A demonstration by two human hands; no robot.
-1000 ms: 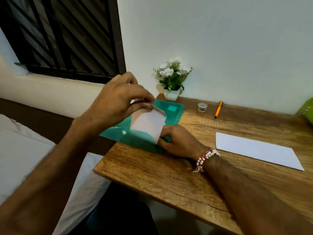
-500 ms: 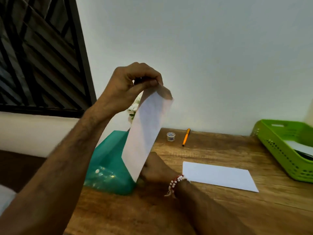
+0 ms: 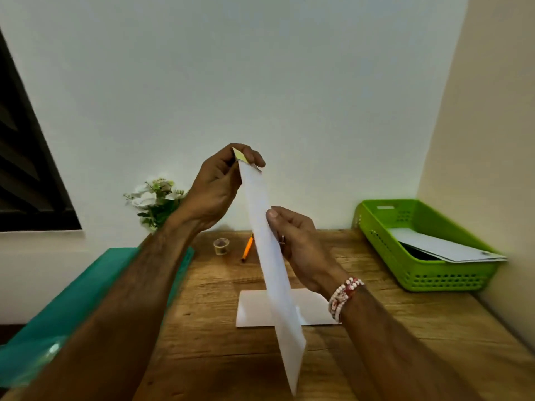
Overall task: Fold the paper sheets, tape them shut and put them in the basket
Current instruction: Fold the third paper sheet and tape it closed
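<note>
Paper sheet (image 3: 269,264) hangs edge-on above the table (image 3: 208,287): left hand (image 3: 215,192) pinches its top corner, right hand (image 3: 298,247) grips mid-length, thumb on the face. Best, I'd judge: lay it flat, square the edges before creasing. Second sheet (image 3: 254,311) lies beneath; basket (image 3: 434,277) far right.

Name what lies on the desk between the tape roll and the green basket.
Head view: an orange pen lies beside the tape roll; the held sheet and right hand hide some desk beyond, then bare wood reaches the basket.

Wooden table (image 3: 220,357): sheet (image 3: 254,309), pen (image 3: 247,249), tape (image 3: 221,246), basket (image 3: 434,277)
</note>
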